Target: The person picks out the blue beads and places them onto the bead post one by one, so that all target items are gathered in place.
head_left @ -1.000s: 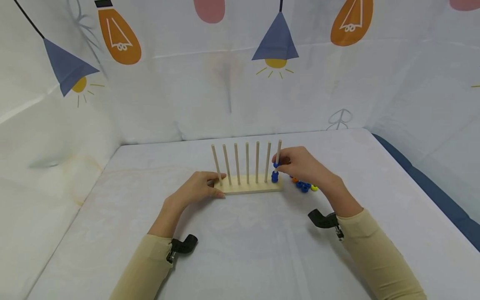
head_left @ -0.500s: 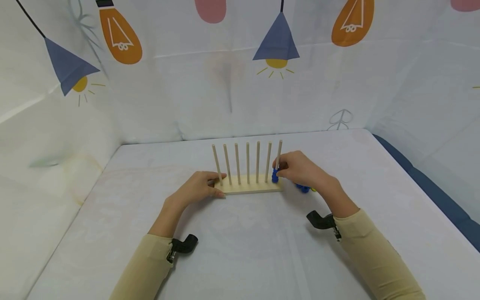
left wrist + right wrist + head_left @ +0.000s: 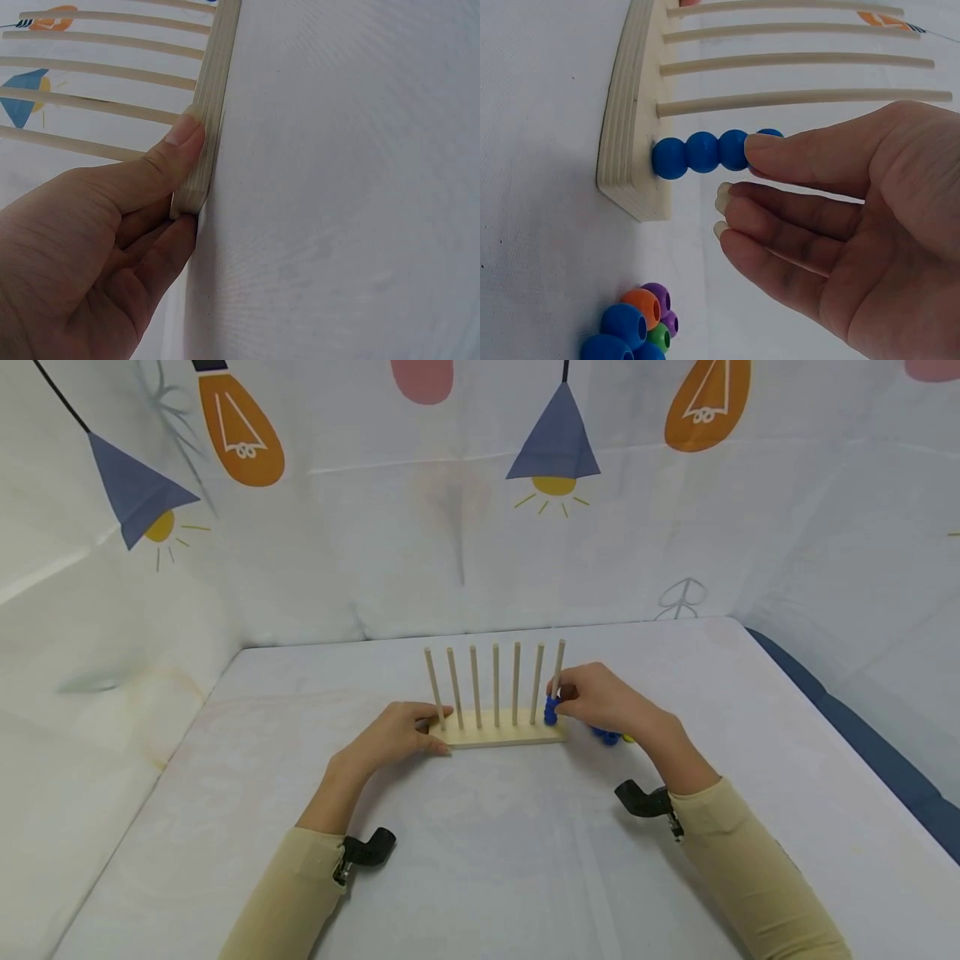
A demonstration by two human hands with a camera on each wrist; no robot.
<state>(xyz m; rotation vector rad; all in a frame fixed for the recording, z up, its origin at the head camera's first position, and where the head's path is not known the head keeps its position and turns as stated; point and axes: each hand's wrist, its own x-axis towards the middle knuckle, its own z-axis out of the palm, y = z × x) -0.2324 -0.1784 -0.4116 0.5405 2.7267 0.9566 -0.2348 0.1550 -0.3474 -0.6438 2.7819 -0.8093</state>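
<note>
Far left, beyond the left hand: a blue lamp [image 3: 135, 485] and an orange bulb [image 3: 243, 435], both printed on a white sheet [image 3: 360, 560] that rises behind the table [image 3: 480, 868]. Nearer, a tan sleeve [image 3: 281, 893] with a black clip [image 3: 371, 849] at its cuff. Left hand [image 3: 390, 737] grips the left end of a wooden board [image 3: 498, 739], thumb on its near side. Board lies on the table, spanning from left hand to just under the right.

Between the hands, a row of six wooden pegs [image 3: 475, 689] stands in the way of any straight path across. Seventh peg, at right hand's fingertips, carries four stacked blue beads [image 3: 703, 152]. Right hand [image 3: 603, 697] pinches the stack near its top; thumb partly covers the upper beads.

Just right of the board, under the right hand: loose beads [image 3: 624, 324], blue, orange, purple, green, yellow. Hand hides part of the pile from the head camera. Farther right, dark blue fabric [image 3: 847, 735] beyond the table edge.
</note>
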